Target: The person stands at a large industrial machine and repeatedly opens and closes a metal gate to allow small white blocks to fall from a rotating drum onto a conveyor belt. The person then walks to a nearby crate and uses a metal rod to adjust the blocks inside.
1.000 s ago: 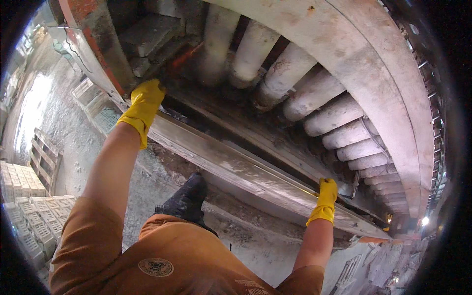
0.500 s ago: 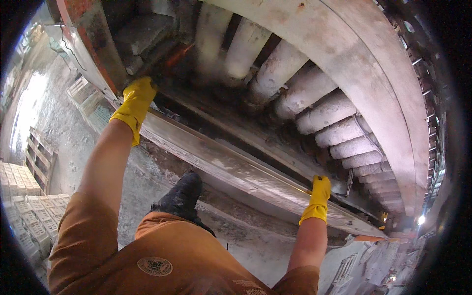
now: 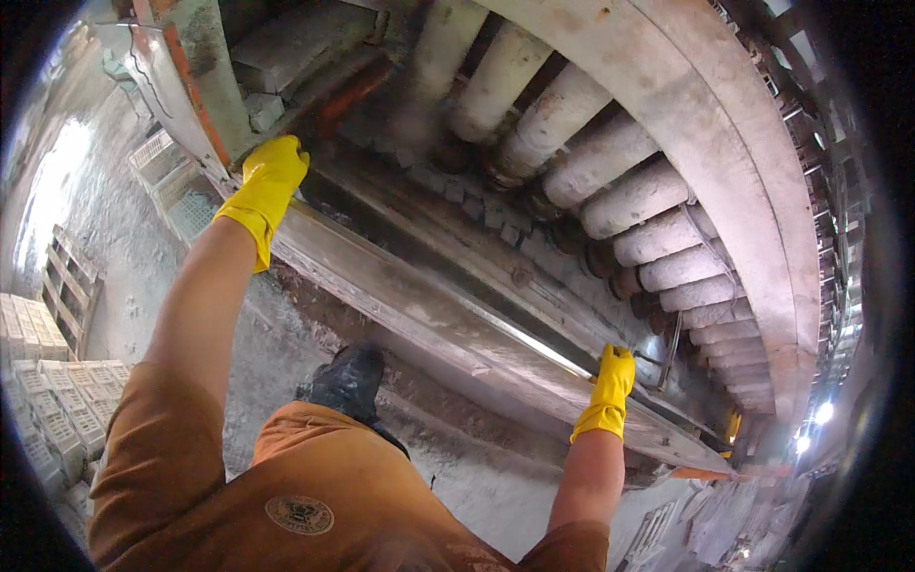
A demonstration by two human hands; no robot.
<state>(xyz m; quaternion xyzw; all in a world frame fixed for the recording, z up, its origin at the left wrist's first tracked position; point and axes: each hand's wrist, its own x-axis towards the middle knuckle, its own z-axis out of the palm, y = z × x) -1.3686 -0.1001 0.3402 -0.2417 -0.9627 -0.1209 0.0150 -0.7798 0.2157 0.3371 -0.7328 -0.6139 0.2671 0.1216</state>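
Both my hands wear yellow rubber gloves. My left hand (image 3: 274,164) is closed on the top edge of a long metal side panel (image 3: 381,284), close to the panel's far-left end. Farther along the same panel, my right hand (image 3: 613,370) is curled over its edge in a fist-like grip. Beyond the panel lies a dark trough (image 3: 429,224), with small pale lumps in it. Thick, dusty cylinders (image 3: 548,119) stand in a row over the trough. What my fingertips touch behind the edge is hidden.
A wide curved metal beam (image 3: 667,95) runs above the cylinders. A thin metal rod (image 3: 670,353) sticks up near my right hand. A wooden pallet (image 3: 69,291) and stacked pale plastic crates (image 3: 62,405) stand on the wet floor at left. My dark boot (image 3: 348,381) is below the panel.
The view has shifted slightly, and the cylinders and the lumps in the trough show more clearly. Both hands stay at the panel's edge.
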